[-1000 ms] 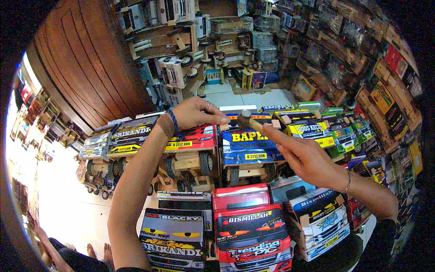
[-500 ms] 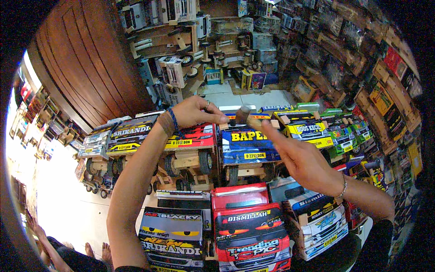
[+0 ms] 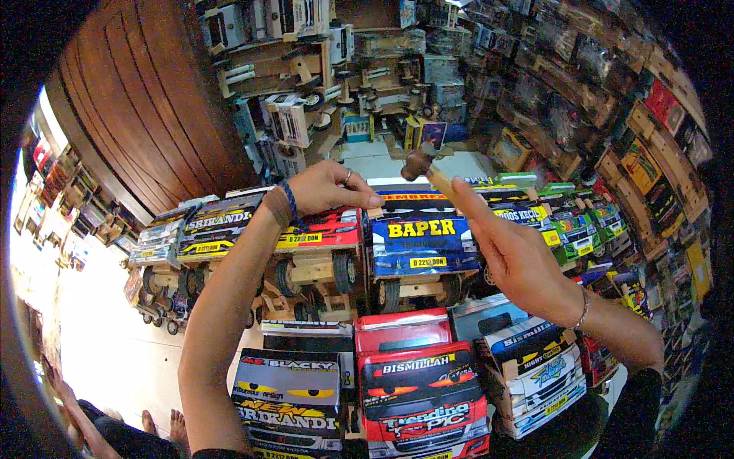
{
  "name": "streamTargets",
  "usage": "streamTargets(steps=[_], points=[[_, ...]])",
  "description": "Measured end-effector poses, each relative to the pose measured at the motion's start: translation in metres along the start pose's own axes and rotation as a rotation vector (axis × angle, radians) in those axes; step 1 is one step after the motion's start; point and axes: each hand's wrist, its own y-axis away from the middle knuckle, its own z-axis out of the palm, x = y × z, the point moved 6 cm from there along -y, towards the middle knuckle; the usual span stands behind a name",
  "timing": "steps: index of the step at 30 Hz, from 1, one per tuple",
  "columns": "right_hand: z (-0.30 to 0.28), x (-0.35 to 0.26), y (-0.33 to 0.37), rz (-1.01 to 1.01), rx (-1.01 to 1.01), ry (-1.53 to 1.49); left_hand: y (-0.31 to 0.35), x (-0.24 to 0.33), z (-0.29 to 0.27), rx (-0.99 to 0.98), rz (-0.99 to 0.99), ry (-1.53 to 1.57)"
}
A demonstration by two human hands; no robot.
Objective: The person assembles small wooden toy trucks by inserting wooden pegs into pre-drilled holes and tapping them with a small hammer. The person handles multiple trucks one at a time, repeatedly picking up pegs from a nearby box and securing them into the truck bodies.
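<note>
My left hand point(image 3: 321, 188) is closed in a pinch on a small wooden block point(image 3: 374, 213) at the upper left corner of a blue toy truck point(image 3: 423, 243). My right hand point(image 3: 514, 268) grips a hammer point(image 3: 420, 164) by its pale wooden handle. The hammer's head is up above the truck's roof, apart from the block. To the left of the blue truck, under my left wrist, stands a red toy truck point(image 3: 336, 222). A yellow-fronted toy truck point(image 3: 527, 216) on the right is partly hidden behind my right hand.
Nearest me stand a grey toy truck point(image 3: 289, 382), a red and black one point(image 3: 419, 394) and a white one point(image 3: 539, 382). Green toy trucks point(image 3: 585, 233) are at the right. Crowded shelves line the back and right; a brown wooden door point(image 3: 145, 107) and another person's feet point(image 3: 177, 425) are at the left.
The hammer has risen up and away from the truck's top edge, with my right hand tilting back a little. My left hand keeps its place at the block.
</note>
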Motion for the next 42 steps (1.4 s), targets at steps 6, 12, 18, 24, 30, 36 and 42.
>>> streamTargets(steps=[6, 12, 18, 24, 30, 36, 42], points=[[0.012, 0.005, 0.004, 0.064, -0.186, 0.159, 0.0, 0.0, -0.001, -0.013, -0.027, -0.041], [0.023, 0.011, 0.007, 0.013, -0.253, 0.219, -0.002, 0.001, -0.001, -0.008, 0.007, -0.033], [0.018, 0.013, 0.003, 0.017, -0.157, 0.271, -0.001, 0.002, -0.001, 0.001, 0.01, -0.035], [0.009, 0.013, 0.001, -0.01, 0.016, 0.149, -0.004, -0.002, -0.002, -0.002, -0.001, -0.042], [0.013, 0.02, -0.003, 0.005, -0.006, 0.206, -0.005, -0.003, -0.001, 0.002, 0.021, 0.012], [0.02, 0.015, 0.001, 0.017, -0.21, 0.351, -0.002, -0.002, -0.002, -0.002, -0.053, -0.011], [0.021, 0.007, 0.0, 0.052, -0.268, 0.346, -0.006, -0.003, -0.003, 0.006, 0.025, -0.029]])
